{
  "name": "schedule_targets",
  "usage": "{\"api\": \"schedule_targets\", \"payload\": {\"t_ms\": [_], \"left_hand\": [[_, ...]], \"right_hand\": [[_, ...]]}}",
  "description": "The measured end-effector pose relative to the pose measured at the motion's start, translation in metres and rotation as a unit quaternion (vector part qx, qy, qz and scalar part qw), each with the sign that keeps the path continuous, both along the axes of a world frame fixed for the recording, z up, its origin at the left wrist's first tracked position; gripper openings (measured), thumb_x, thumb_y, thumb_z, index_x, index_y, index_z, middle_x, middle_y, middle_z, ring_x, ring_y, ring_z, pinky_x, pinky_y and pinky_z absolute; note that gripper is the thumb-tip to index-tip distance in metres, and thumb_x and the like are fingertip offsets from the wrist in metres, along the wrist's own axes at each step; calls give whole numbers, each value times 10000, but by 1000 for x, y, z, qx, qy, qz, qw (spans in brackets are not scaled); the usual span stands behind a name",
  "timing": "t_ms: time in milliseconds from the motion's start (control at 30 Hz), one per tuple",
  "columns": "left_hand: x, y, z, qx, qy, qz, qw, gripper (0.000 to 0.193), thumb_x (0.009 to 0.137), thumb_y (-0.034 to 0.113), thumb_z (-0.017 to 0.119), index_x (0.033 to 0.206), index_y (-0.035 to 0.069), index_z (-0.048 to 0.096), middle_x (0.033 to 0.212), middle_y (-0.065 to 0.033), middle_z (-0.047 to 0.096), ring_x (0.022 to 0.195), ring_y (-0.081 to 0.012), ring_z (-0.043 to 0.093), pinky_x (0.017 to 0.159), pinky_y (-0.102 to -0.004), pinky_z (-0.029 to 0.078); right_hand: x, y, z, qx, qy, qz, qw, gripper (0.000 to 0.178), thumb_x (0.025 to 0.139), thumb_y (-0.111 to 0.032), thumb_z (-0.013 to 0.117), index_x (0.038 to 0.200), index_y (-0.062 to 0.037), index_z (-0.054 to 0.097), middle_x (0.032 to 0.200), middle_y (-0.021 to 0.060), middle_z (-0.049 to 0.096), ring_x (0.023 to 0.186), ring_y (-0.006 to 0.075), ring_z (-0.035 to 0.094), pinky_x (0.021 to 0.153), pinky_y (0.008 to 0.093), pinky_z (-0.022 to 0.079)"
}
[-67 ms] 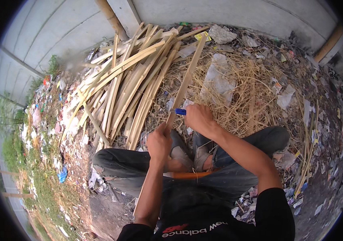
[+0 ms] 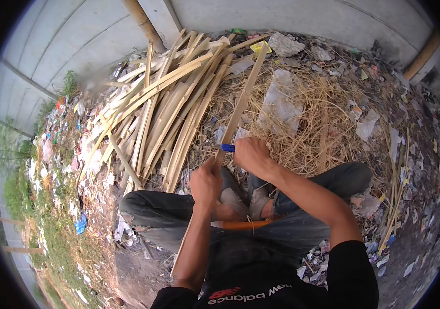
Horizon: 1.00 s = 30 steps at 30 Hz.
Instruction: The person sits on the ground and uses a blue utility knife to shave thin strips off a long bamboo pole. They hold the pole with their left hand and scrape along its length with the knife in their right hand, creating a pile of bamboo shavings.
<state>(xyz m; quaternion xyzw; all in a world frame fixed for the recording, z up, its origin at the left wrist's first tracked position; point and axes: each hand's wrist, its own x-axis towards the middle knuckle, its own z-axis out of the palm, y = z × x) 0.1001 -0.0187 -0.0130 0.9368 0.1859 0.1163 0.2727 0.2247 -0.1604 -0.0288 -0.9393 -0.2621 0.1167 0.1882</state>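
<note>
My left hand (image 2: 205,183) is closed round a long, flat bamboo strip (image 2: 246,95) that slants away from me past the pile. The strip's near end runs back beside my left forearm. Just beyond that grip, my right hand (image 2: 252,154) is closed on a small blue-handled knife (image 2: 227,148). The knife's end lies across the strip, touching or almost touching it; its blade is too small to make out clearly.
A heap of split bamboo strips (image 2: 173,103) lies ahead to the left. Straw-like shavings (image 2: 312,123) and a pale plastic sheet (image 2: 281,103) cover the ground ahead to the right. Litter surrounds my bent legs (image 2: 323,190). A grey panel wall (image 2: 282,18) stands behind.
My right hand and the knife have moved slightly toward me along the strip. The left hand has shifted very little.
</note>
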Motion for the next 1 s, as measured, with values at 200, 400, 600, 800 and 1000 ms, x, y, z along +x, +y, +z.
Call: {"api": "schedule_targets", "payload": {"t_ms": [200, 400, 600, 800, 1000], "left_hand": [[-30, -3, 14, 26, 79, -4, 997, 210, 984, 258, 659, 1117, 134, 766, 819, -256, 713, 800, -475, 707, 711, -567, 555], [-60, -4, 10, 16, 90, 12, 996, 247, 969, 282, 679, 1165, 172, 783, 816, -265, 710, 824, -470, 714, 743, -561, 572], [-24, -1, 11, -18, 1, -25, 1000, 162, 982, 188, 666, 996, 43, 737, 744, -257, 673, 768, -477, 691, 653, -529, 539], [-22, 11, 13, -37, 18, -40, 998, 188, 995, 225, 663, 977, 48, 723, 732, -247, 671, 745, -481, 682, 631, -541, 523], [-48, 5, 12, -69, 31, -21, 997, 196, 995, 232, 670, 959, 45, 716, 759, -255, 674, 774, -488, 681, 642, -532, 525]], "right_hand": [[90, -32, -27, 26, 15, -218, 976, 240, 921, -134, 614, 1002, 24, 776, 1014, 278, 764, 988, 447, 754, 859, 532, 603], [99, -84, -24, -19, 8, -194, 981, 218, 892, -126, 658, 987, 37, 768, 980, 280, 762, 951, 449, 756, 848, 531, 602], [-10, -25, 3, 28, 3, -11, 1000, 202, 864, -128, 640, 874, 35, 758, 864, 257, 756, 848, 447, 761, 775, 522, 611], [18, -1, -5, 6, -24, -26, 999, 224, 903, -139, 596, 866, 0, 768, 864, 249, 760, 839, 420, 771, 734, 511, 619], [64, -28, -15, -23, -24, -88, 996, 222, 914, -132, 609, 874, 11, 774, 914, 256, 768, 859, 415, 775, 747, 506, 623]]}}
